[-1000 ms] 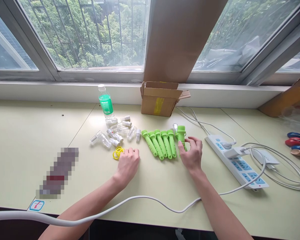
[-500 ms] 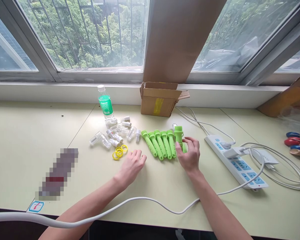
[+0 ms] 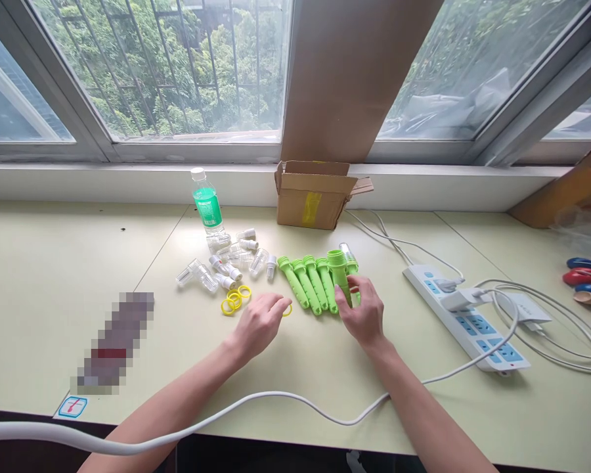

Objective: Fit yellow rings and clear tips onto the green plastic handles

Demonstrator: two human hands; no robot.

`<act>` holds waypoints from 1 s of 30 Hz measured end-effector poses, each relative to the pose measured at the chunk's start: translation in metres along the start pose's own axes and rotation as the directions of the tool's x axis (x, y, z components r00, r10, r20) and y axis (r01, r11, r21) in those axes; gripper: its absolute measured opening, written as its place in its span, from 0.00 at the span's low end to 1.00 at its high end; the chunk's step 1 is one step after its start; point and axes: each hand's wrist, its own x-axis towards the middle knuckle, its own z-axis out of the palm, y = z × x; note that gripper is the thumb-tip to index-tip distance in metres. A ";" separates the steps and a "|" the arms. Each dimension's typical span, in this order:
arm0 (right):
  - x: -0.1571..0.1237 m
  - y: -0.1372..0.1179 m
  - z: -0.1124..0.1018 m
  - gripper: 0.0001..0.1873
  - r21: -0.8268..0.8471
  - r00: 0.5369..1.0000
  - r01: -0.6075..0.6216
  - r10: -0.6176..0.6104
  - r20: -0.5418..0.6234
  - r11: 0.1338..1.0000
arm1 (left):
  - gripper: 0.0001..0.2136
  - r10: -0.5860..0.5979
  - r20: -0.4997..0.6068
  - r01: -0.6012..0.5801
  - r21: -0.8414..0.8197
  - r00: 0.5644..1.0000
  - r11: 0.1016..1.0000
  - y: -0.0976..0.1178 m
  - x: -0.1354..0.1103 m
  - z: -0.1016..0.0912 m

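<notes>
My left hand [image 3: 257, 323] pinches a thin yellow ring [image 3: 288, 309] between thumb and fingers; part of the ring is hidden. In my right hand [image 3: 364, 311] is a green plastic tube [image 3: 338, 266], its threaded open end pointing up and its lower part partly behind my fingers. Left of it, several similar green tubes [image 3: 311, 284] lie side by side in a row. Behind the held tube shows a green piece with a clear cap [image 3: 347, 252], partly covered by my hand. More yellow rings [image 3: 232, 302] lie just beyond my left hand.
Clear caps with white ends [image 3: 259, 262] lie scattered beside a water bottle [image 3: 208, 203]. An open cardboard box [image 3: 315, 197] stands by the window. At right are a power strip [image 3: 465, 318] and coiled cables. A white cable [image 3: 256, 396] crosses in front, over my forearms.
My right hand has moved left with the green tube, uncovering the clear-capped piece behind. My left hand has turned slightly, and a yellow ring now shows at its fingertips.
</notes>
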 end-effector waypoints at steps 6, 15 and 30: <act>-0.008 -0.001 0.003 0.14 0.045 0.998 -0.014 0.010 0.069 0.999 | 0.09 -0.159 0.022 0.158 0.038 0.987 0.987 -0.009 0.001 0.005; -0.004 -0.014 -0.001 0.20 0.037 0.994 0.047 -0.050 0.096 0.998 | 0.07 -0.373 0.039 0.371 -0.239 0.927 0.898 -0.017 0.001 0.011; 0.007 -0.049 0.013 0.13 0.072 0.910 0.182 -0.195 0.365 0.981 | 0.10 -0.591 0.138 0.499 -0.702 0.795 0.507 -0.028 0.008 0.015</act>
